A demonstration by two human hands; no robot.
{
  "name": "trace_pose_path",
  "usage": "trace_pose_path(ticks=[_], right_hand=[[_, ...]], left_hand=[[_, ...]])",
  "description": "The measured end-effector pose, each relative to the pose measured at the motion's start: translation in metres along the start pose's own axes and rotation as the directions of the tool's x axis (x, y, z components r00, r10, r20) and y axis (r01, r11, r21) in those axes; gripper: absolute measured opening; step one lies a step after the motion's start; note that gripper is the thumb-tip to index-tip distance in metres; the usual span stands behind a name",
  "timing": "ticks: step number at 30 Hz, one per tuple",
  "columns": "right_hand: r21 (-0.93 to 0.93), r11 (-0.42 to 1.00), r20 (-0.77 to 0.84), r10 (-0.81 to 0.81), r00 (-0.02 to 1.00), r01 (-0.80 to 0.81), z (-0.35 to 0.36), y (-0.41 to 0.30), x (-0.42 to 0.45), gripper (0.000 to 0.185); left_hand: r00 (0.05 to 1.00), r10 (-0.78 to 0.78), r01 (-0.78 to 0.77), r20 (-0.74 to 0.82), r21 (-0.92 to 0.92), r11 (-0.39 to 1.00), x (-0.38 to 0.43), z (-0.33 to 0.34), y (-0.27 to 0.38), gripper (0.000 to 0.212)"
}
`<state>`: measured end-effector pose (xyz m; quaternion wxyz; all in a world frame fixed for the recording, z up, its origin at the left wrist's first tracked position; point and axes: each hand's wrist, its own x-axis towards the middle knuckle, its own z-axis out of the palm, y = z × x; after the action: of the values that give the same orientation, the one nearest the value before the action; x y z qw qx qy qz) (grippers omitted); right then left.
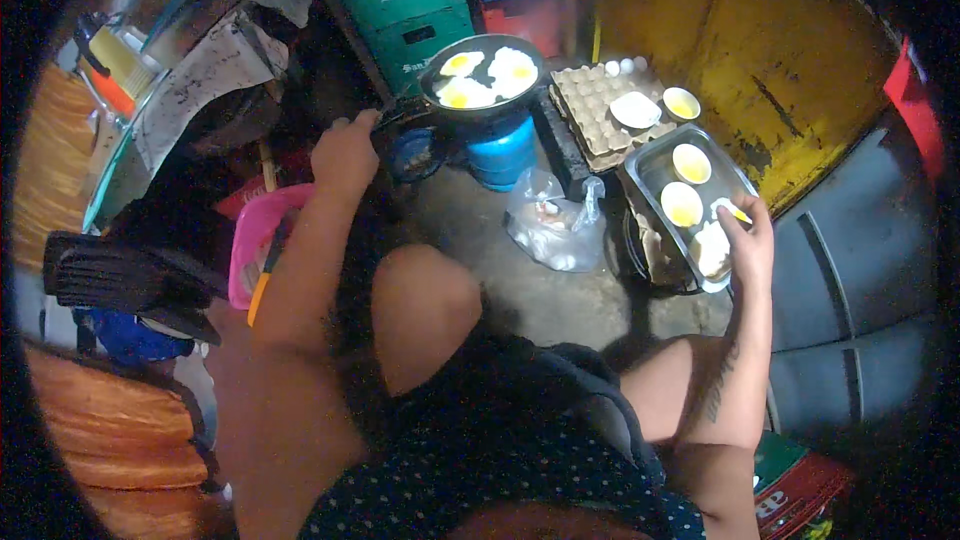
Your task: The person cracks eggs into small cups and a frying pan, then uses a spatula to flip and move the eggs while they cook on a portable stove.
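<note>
My left hand [346,150] is closed around the handle of a frying pan [482,75], in which several eggs [513,71] with whole yolks lie. Under the pan stands a blue gas canister [501,154]. My right hand [744,229] is at the right side of a rectangular metal tray [660,157], with its fingertips on a small white bowl [731,210] that shows some yellow. Two white bowls [682,204] with yellow contents and a white item [710,250], too overexposed to identify, are in the same tray. Another bowl [682,103] with yellow contents stands behind it.
Beside the pan, an egg carton [592,109] holds a few white eggs [626,66] and a white dish [635,110]. A clear plastic bag [555,225] lies on the floor. A pink basin [255,240] stands left, green crates [409,7] behind, and a yellow panel [720,37] at the back right.
</note>
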<state>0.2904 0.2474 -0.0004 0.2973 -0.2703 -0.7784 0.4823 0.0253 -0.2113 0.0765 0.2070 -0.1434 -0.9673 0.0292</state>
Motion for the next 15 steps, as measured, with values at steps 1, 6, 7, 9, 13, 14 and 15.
trace_pose_path(ticks=[1,6,7,9,13,14,15], right_hand=[[0.016,0.999,0.002,0.035,0.999,-0.035,0.0,-0.001,-0.002,0.03],[0.019,0.999,0.046,0.03,0.998,-0.031,0.007,0.019,0.003,0.028],[0.017,0.999,0.043,0.033,0.999,-0.034,0.007,0.018,0.003,0.028],[-0.001,0.999,0.063,0.047,0.997,-0.047,0.006,0.016,0.003,0.027],[-0.05,0.998,0.055,-0.025,0.998,0.028,0.005,0.036,0.011,0.026],[-0.062,0.998,0.079,0.036,0.996,-0.032,0.003,0.033,0.011,0.027],[-0.077,0.993,0.101,0.098,0.99,-0.091,0.002,0.031,0.01,0.029]], left_hand=[[0.998,0.051,-0.049,-0.032,0.053,0.997,0.004,-0.001,-0.002,0.037],[0.996,0.063,-0.061,0.064,-0.039,0.997,0.022,-0.014,0.014,0.035],[0.991,0.061,-0.053,0.12,-0.064,0.997,0.024,-0.017,0.02,0.034],[0.99,0.078,-0.071,0.115,-0.066,0.995,0.031,-0.011,0.026,0.033],[0.987,0.084,-0.082,0.136,-0.018,0.996,0.04,-0.014,0.039,0.03],[0.987,0.087,-0.086,0.136,-0.018,0.996,0.041,-0.017,0.042,0.03],[0.987,0.1,-0.103,0.129,0.014,0.995,0.042,-0.019,0.045,0.029]])
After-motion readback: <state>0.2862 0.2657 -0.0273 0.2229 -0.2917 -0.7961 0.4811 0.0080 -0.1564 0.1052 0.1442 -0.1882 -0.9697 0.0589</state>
